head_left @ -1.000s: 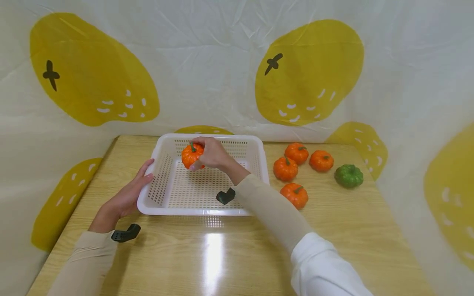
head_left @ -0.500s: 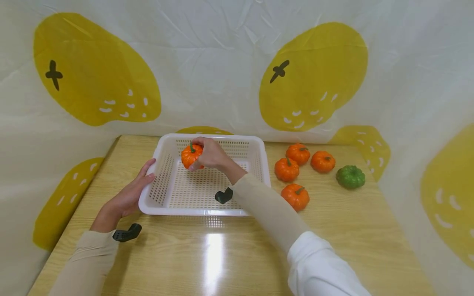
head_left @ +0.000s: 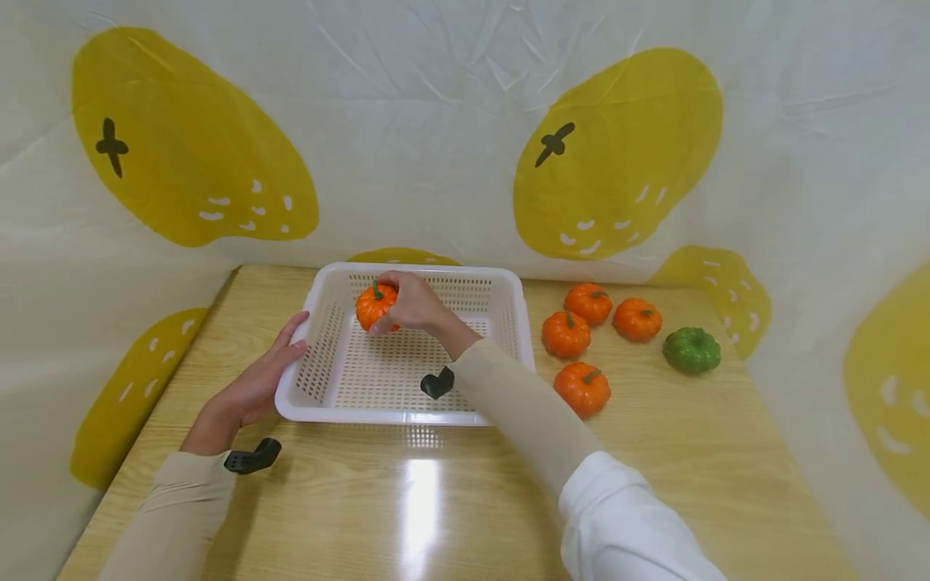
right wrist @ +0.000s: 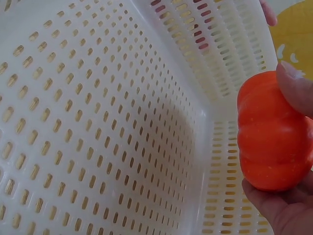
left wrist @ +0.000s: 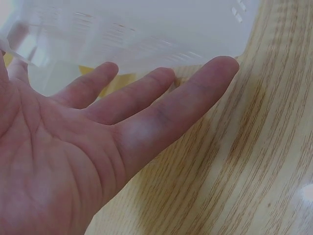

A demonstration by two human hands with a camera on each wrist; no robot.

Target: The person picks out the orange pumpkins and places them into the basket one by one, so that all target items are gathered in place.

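Inside the white perforated plastic basket (head_left: 407, 417), towards its back left, my right hand (head_left: 417, 303) holds a small orange pumpkin (head_left: 372, 308) with a green stem. Thumb and fingers pinch its sides in the right wrist view, where the pumpkin (right wrist: 274, 132) shows its ribbed side; whether it touches the basket floor I cannot tell. At the basket's left side, my left hand (head_left: 257, 383) touches the outer rim and wall. Its fingers (left wrist: 161, 112) look nearly straight in the left wrist view, beside the basket wall (left wrist: 161, 24); the thumb is mostly cut off there.
Right of the basket, several orange pumpkins (head_left: 566, 334) lie on the wooden table (head_left: 654, 484), one of them nearer the front (head_left: 582, 390). A green pumpkin (head_left: 692, 350) sits farthest right. A pale curtain (head_left: 414, 145) with yellow fruit prints hangs behind the table.
The view has shifted slightly, so the things on the table appear a little farther right. Both hands keep their places at the basket, and the right still holds the pumpkin.
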